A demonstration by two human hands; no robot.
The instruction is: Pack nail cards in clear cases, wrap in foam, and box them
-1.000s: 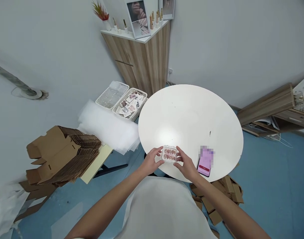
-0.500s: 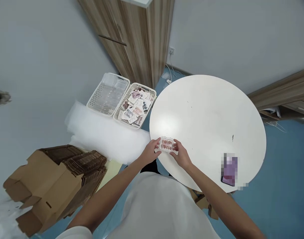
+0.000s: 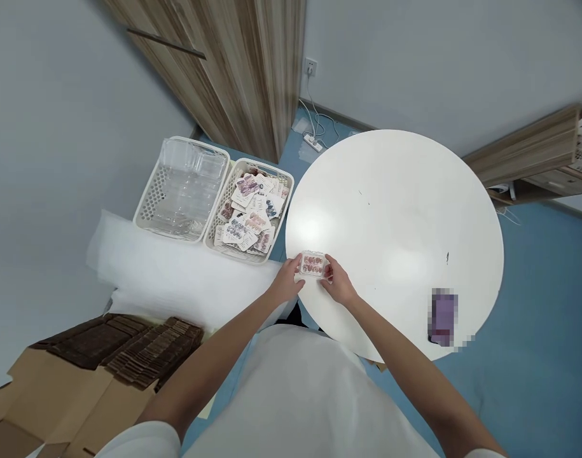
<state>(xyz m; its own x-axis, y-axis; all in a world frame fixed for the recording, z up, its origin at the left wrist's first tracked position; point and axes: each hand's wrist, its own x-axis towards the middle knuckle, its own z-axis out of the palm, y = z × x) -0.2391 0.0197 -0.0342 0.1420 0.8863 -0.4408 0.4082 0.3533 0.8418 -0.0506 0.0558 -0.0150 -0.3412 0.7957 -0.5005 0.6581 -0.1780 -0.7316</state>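
Between my two hands is a small clear plastic case (image 3: 312, 264) with two rows of pinkish-red press-on nails showing inside. My left hand (image 3: 285, 281) grips its left side, thumb and fingers bent around the edge. On the opposite side my right hand (image 3: 339, 284) has its fingers closed on the right edge. The case is at the near left part of the round white table (image 3: 395, 203); whether it rests on the surface or is held just above it I cannot tell.
Left of the table stand a white basket (image 3: 142, 207) of clear plastic cases and another basket (image 3: 233, 256) of nail cards (image 3: 256, 222). Nearer are white foam sheeting (image 3: 176, 270) and flattened cardboard boxes (image 3: 66, 397). A blurred purple object (image 3: 444, 318) lies at the table's right.
The camera view has shifted, so the baskets and cardboard appear larger and further left. Both hands still hold the case, which appears slightly further left and higher in view.
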